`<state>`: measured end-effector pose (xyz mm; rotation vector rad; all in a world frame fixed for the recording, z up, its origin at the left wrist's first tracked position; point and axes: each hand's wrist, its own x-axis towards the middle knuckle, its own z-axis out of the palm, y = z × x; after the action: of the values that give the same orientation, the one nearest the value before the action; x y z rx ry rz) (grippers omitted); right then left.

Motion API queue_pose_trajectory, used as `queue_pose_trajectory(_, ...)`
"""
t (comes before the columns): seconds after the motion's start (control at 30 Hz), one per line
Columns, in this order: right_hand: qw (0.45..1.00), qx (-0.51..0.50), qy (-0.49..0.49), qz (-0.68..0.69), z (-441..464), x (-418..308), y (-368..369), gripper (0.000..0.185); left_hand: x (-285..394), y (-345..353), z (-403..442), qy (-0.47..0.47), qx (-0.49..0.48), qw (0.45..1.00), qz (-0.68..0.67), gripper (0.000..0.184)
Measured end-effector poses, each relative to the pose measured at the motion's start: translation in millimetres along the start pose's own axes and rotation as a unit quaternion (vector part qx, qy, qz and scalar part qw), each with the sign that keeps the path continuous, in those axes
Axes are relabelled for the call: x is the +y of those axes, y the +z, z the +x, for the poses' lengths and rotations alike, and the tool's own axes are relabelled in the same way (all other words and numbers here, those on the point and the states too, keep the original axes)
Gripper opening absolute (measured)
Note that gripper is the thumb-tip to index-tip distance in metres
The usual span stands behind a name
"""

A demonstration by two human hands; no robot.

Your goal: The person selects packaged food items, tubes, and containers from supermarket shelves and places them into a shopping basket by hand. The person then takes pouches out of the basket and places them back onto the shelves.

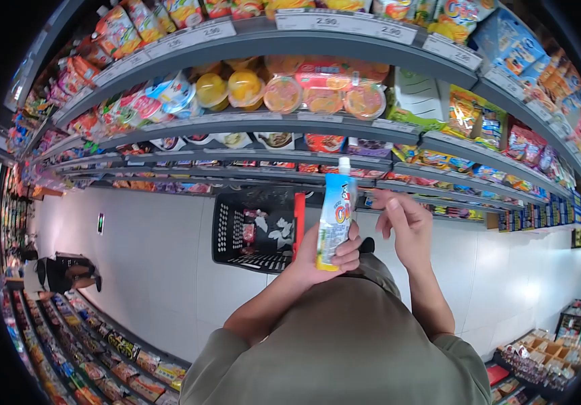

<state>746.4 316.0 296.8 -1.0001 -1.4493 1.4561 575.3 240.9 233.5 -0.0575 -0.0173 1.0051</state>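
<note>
My left hand (339, 255) is wrapped round a blue, white and yellow spouted drink pouch (335, 214), which stands upright with its white cap at the top. To the right of the pouch, my right hand (406, 223) is raised, its fingers loosely bent and apart, with nothing in them. Just left of my left hand is a black shopping basket (223, 256) with a red handle (299, 223). Inside it are a red package (248, 233) and some white pieces whose kind I cannot make out. Whether the basket hangs on my arm is hidden.
Store shelves (250, 40) curve across in front, stocked with pouches, jelly cups (245, 88) and snack bags (476, 111). Another person (67, 275) is in the aisle at the left. A second shelf row (101, 344) stands at the lower left, above a pale tiled floor (148, 250).
</note>
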Motion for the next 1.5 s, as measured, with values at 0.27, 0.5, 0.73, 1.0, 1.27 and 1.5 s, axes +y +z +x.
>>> queue_pose_trajectory(0.27,0.989,-0.076,0.120,0.039,-5.6,18.0,23.6,0.025,-14.2,-26.7,7.3,-0.218,-0.248,0.931,-0.154,0.051)
queue_pose_trajectory(0.5,0.993,0.011,0.109,0.048,-25.7,20.1,21.8,0.021,-32.7,-35.5,4.7,-0.234,-0.237,0.930,-0.157,0.054)
queue_pose_trajectory(0.73,0.993,-0.036,0.103,0.043,-46.1,23.3,5.7,0.021,-65.8,-35.4,-6.1,-0.207,-0.232,0.938,-0.154,0.052)
queue_pose_trajectory(1.0,0.977,-0.090,0.167,0.095,-76.3,45.4,6.5,0.019,-94.7,-39.4,-47.8,-0.176,-0.137,0.962,-0.157,0.056)
queue_pose_trajectory(1.27,0.950,-0.304,0.076,-0.002,-74.1,33.1,36.8,0.016,-54.9,-58.7,-122.0,-0.194,-0.042,0.978,-0.062,0.069)
queue_pose_trajectory(1.5,0.922,-0.340,0.045,-0.179,-54.3,71.3,188.7,0.015,25.2,-193.4,-247.8,0.115,0.393,0.833,0.372,0.050)
